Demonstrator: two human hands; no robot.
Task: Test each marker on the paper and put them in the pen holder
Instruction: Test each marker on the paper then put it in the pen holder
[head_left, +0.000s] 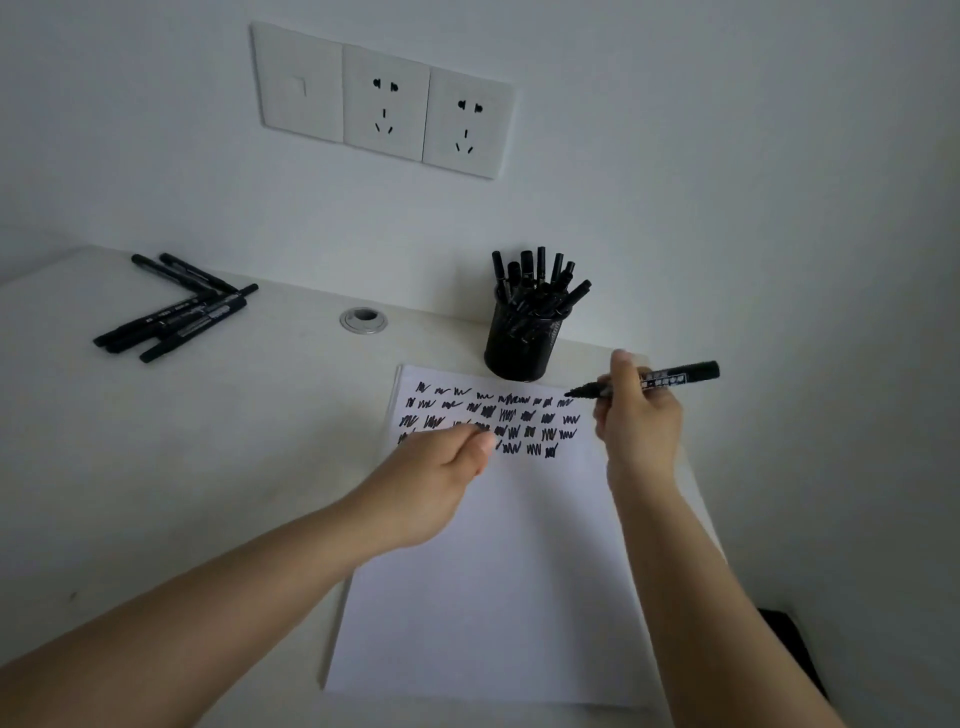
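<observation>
Clearly your right hand has its grip closed round an uncapped black marker, fingers curled about the front of the barrel just behind the nib. The nib points left and hovers at the right end of the upper scribble rows on the sheet of paper; whether it touches I cannot tell. Most of the barrel juts out to the right past your knuckles, so the grip sits well forward, which suits short test strokes.

Your left hand hangs over the sheet's left part with fingers curled in; it likely pinches the cap, though I cannot see it.

The mesh pen holder stands just beyond the paper's top edge, already crowded with markers, near enough for a short drop-in. Five loose markers lie in a pile on the far left of the desk, well apart from the paper, presumably untested yet.
</observation>
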